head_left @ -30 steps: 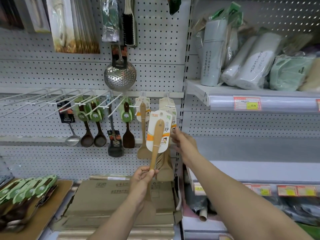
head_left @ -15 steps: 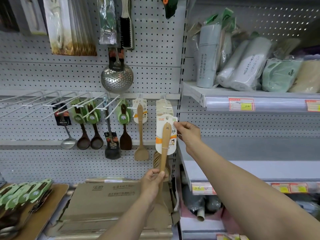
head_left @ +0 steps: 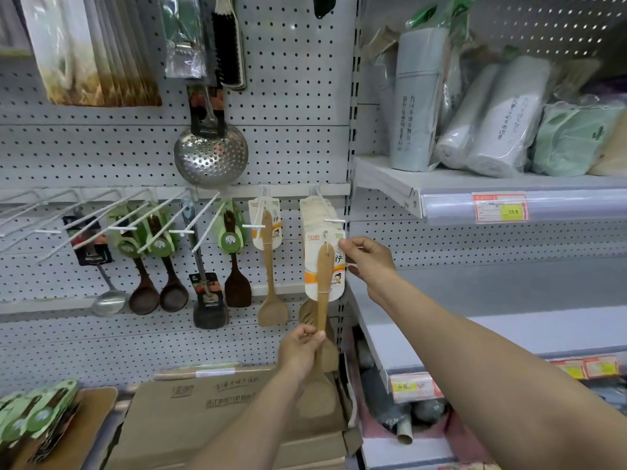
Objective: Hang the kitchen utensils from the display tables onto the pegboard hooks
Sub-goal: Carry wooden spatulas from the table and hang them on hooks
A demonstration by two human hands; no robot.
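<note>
Mid-hang: your right grip point(head_left: 368, 262) pinched the spatula card point(head_left: 312, 266) by its corner, left grip point(head_left: 300, 351) clasped the handle point(head_left: 321, 312) — the hole next needed threading onto the hook point(head_left: 334, 220) just above.

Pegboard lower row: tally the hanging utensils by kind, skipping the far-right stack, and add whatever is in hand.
Metal spoon: 1
Dark wooden spoons: 2
Black turner: 1
Dark wooden spatula: 1
Light wooden spatula: 1
Carded wooden spatula in hand: 1
Total: 7, counted by visible heads
</note>
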